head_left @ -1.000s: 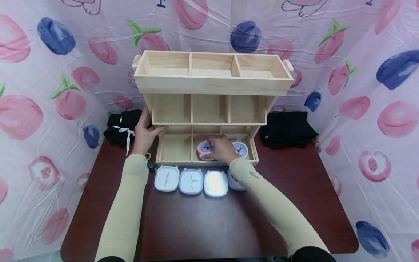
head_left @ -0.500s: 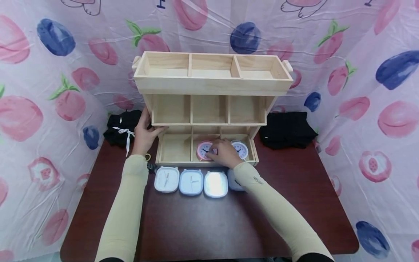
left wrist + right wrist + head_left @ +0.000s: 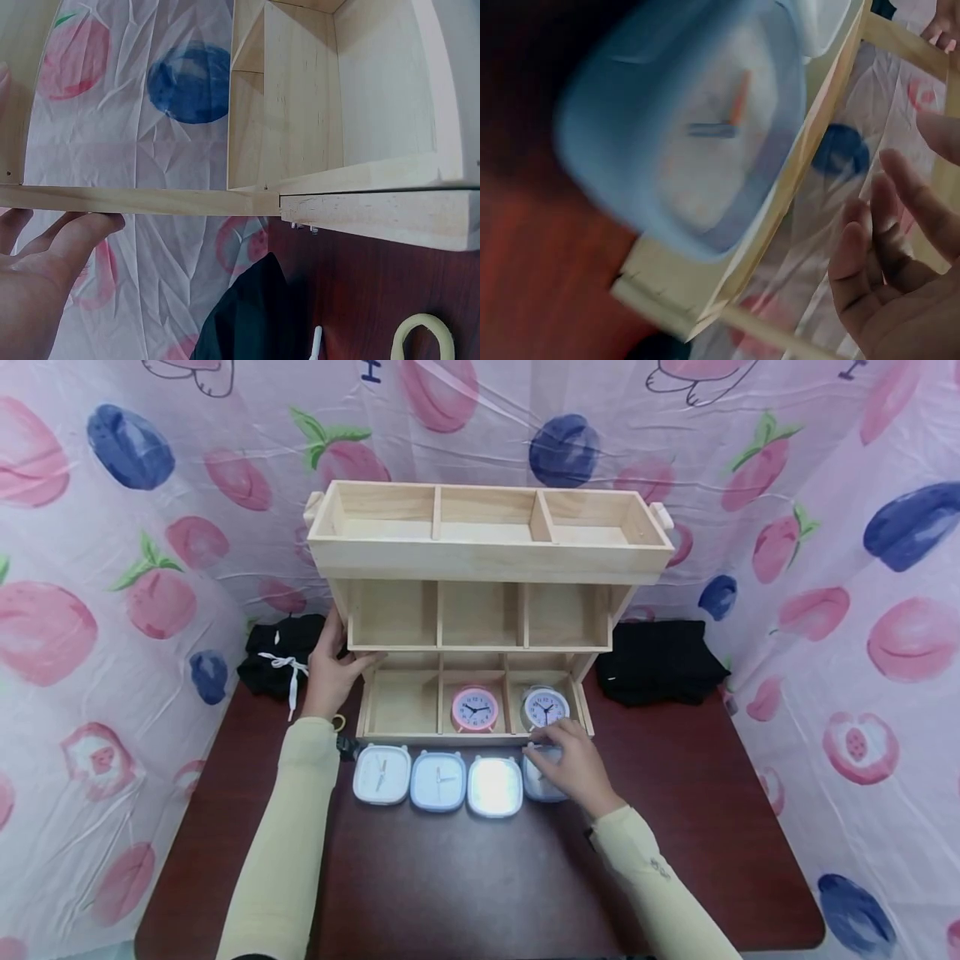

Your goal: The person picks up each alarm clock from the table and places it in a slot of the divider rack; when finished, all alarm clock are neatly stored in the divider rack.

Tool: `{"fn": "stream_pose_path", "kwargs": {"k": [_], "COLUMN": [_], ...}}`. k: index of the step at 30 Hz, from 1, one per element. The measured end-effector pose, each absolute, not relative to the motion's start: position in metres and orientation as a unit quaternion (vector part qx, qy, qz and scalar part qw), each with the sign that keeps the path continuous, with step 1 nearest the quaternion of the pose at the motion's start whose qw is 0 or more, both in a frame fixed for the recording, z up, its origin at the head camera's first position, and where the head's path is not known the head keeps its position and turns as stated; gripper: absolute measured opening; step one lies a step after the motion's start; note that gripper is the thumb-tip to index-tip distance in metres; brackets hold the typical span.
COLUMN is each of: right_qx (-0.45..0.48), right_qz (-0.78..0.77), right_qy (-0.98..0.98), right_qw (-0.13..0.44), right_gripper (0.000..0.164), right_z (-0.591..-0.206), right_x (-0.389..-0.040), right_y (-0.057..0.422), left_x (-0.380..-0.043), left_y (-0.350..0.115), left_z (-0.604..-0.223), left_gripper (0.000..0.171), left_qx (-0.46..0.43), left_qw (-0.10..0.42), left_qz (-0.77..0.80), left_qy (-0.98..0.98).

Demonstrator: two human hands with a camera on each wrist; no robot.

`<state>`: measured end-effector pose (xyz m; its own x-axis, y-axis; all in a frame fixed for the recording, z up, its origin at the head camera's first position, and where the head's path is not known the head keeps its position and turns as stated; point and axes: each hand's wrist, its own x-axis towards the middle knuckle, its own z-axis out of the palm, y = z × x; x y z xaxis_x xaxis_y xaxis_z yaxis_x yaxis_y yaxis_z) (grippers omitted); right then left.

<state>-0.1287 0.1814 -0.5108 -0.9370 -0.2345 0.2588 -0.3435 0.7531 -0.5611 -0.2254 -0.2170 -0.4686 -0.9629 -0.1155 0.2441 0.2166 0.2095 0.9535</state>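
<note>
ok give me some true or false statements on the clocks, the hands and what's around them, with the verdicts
1. The pink round clock is in the bottom middle compartment of the wooden unit. True.
2. The right hand grips the pink round clock. False: the right hand is at the rightmost square clock.
3. The left hand touches the left side of the wooden unit. True.
4. The white round clock is in the bottom left compartment. False: the white round clock is in the bottom right one.
5. The black bundle with a white cord lies to the right of the wooden unit. False: that black bundle, with its white cord, lies to the left.
</note>
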Motion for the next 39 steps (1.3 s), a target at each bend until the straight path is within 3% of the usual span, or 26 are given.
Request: {"fn": "stream_pose_path", "kwargs": {"k": [5, 15, 19, 32, 39], "right_qx": [0.13, 0.096, 0.103, 0.124, 0.11], "right_qz": [0.313, 0.304, 0.313, 0.359, 0.36], "right_qy": [-0.939, -0.947, -0.943, -0.925, -0.926], "right_qw": [0.068, -0.032, -0.038, 0.007, 0.004], "right_gripper": [0.042, 0.086, 0.091, 0.083, 0.099], "right_z": [-0.519, -0.537, -0.545, -0.565, -0.567], "right_x": [-0.105, -0.083, -0.083, -0.095, -0.1], "right_y": [0.203, 0.22, 0.22, 0.225, 0.227], "left_x": [-0.225, -0.229, -0.229, -0.218, -0.227], "left_y": [-0.216, -0.22, -0.22, -0.213, -0.218], "left_z": [-0.468, -0.478, -0.478, -0.459, -0.474], "left_gripper": [0.106, 0.107, 0.108, 0.105, 0.109], "left_qx": [-0.035, -0.044, -0.044, -0.041, -0.042], "left_qw": [0.136, 0.15, 0.15, 0.138, 0.146], "left_qz": [-0.629, -0.633, -0.631, -0.631, -0.628], "left_qy": [-0.765, -0.758, -0.76, -0.763, -0.764]}}
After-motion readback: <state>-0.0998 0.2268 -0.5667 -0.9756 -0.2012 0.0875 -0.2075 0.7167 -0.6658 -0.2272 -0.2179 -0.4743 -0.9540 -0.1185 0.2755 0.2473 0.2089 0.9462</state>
